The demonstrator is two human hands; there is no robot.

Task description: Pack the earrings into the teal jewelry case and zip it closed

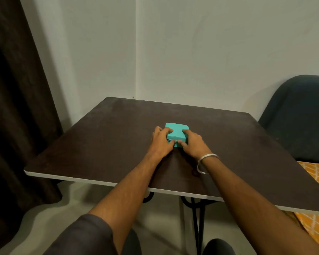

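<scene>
The teal jewelry case (176, 132) sits in the middle of the dark table (99, 137). The left hand (161, 142) and right hand (192, 143) both hold its sides, thumbs at the front edge. It looks small, light and stiff, so hold the sides.

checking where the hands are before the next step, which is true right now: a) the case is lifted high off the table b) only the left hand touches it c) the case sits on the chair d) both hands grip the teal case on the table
d: the left hand and right hand both grip the teal case, which rests on the dark table.
</scene>
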